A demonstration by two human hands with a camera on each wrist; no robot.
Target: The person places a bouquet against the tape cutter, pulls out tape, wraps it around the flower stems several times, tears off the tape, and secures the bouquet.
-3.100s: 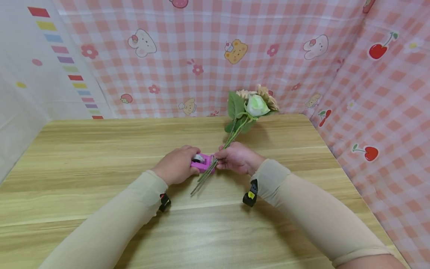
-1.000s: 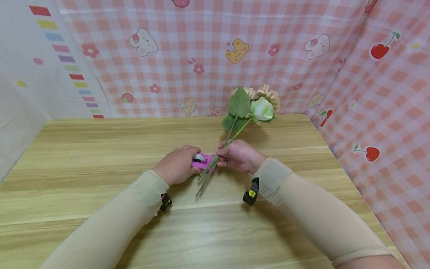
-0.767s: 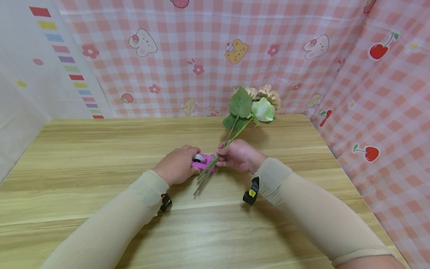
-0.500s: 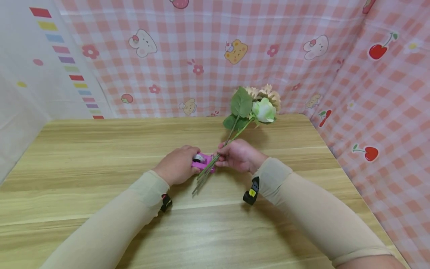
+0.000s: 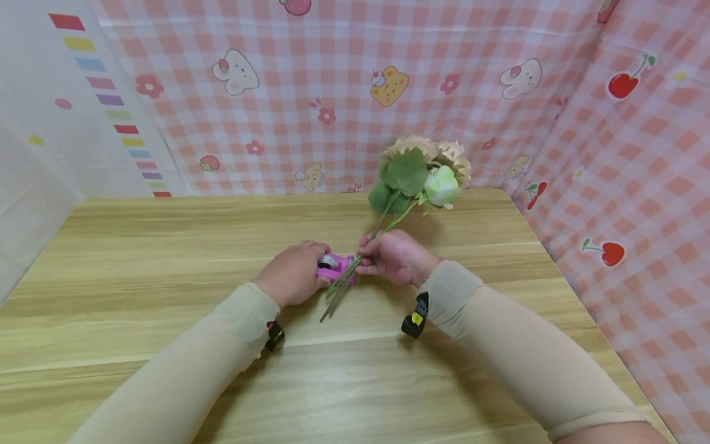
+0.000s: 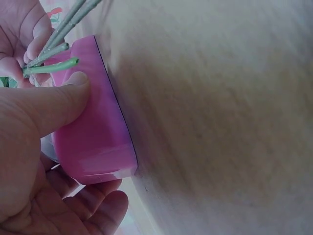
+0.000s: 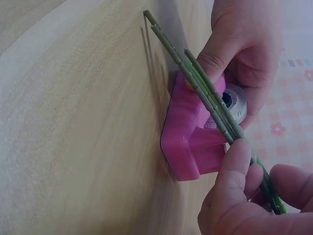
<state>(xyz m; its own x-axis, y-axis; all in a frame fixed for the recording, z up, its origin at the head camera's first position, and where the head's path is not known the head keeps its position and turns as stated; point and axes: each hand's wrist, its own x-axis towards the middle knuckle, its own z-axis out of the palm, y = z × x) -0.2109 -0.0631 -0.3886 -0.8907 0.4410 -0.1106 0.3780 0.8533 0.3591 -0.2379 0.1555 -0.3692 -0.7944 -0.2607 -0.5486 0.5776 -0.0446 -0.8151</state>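
Head view, from the left: over the desk point(image 5: 166, 277), the left grip point(image 5: 294, 271) is clamped on the pink dispenser point(image 5: 331, 273), thumb pressed to one wall and fingers round the other side. The dispenser sits on the desk just left of the stems point(image 7: 232, 129); it looks like hard, glossy plastic, so I'd expect it to be light, stiff and a little slippery, best held by its long walls behind the tape roll point(image 7: 237, 104), well away from the toothed edge point(image 7: 225, 148) at its right end. The stems slant across that end, their cut ends standing clear of the desk; they look thin and firm, likely to bend a bit and to roll over one another if pinched loosely (whether any tape runs to them I cannot tell). Next comes the right grip point(image 5: 402, 259), thumb and fingers together on the bundle, partway along; a good place, I judge, since it keeps the stems gathered. Beyond, up and to the right, come the leaf point(image 5: 407, 171), the peach blooms point(image 5: 410, 147) and the rose point(image 5: 442, 187); these heads are probably light and soft, easily crushed, and should not be squeezed.
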